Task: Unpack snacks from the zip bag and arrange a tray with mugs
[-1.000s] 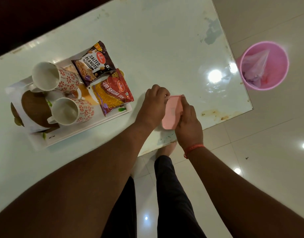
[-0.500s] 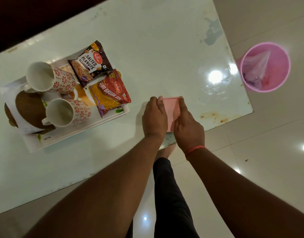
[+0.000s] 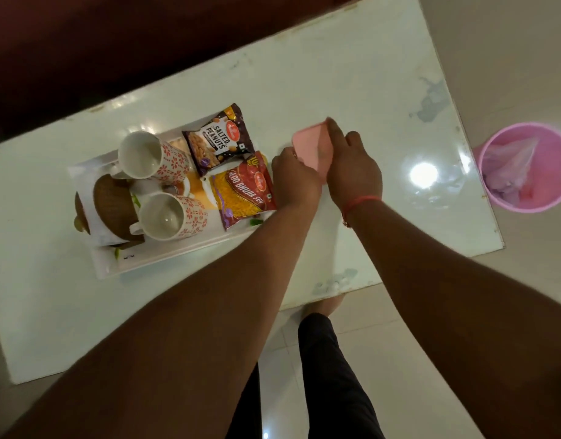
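A folded pink zip bag [image 3: 311, 144] lies on the white table [image 3: 352, 77] just right of the tray. My left hand [image 3: 296, 180] grips its near left edge and my right hand [image 3: 352, 167] presses on its right side, index finger stretched along the top. The white tray [image 3: 165, 258] holds two white mugs with red flower print [image 3: 152, 156] [image 3: 173, 217], a dark salted peanuts packet [image 3: 217, 139] and a red and yellow bhujia sev packet [image 3: 244, 193]. A brown round item in white wrapping [image 3: 109, 207] sits at the tray's left end.
A pink bin [image 3: 526, 167] with a plastic bag inside stands on the tiled floor past the table's right end. The table's front edge runs close to my legs [image 3: 329, 375]. A dark wall or furniture lies behind the table.
Both hands carried the folded pink bag away from the table's front edge to a spot beside the tray. The view shifted, so the tray now appears nearer the middle.
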